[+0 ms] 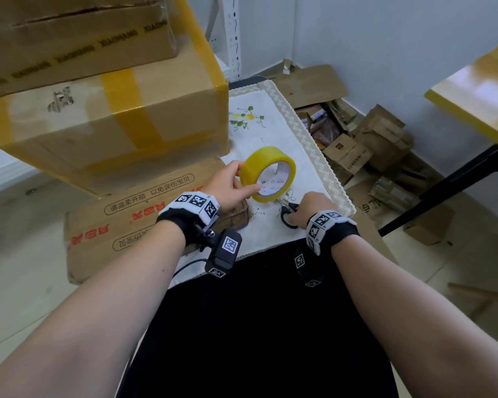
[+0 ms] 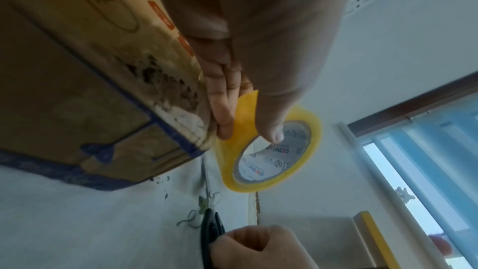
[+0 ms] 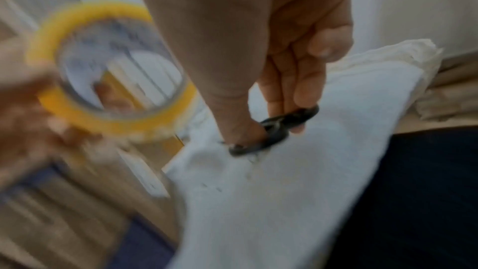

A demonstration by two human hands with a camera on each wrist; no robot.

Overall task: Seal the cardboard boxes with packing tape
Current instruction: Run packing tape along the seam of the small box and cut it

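Nearest the body, on the white embroidered cloth, right hand has fingers curled onto the black loop handles of the scissors, which lie flat on the cloth. Just left of the scissors and raised clear of the cloth, left hand pinches the tape roll: thumb inside the core, fingers on the outer face, a short free tab of tape sticking up between them in the left wrist view.

Roll is a yellow, glossy, translucent ring on a stiff printed card core. Judgement: light, rigid, smooth outside and so a bit slippery; the core rim is the safe grip, and the free tab will be sticky and floppy, prone to folding onto itself. Scissors look hard plastic and metal; handles are the place to hold.

Left of the scissors, a flat brown printed carton with red and dark lettering lies against the cloth edge. Beyond it sits a stack of cardboard boxes, matte corrugated board already crossed by shiny yellow tape bands, seams closed. Farther right of the scissors, flattened cartons are piled on the floor.
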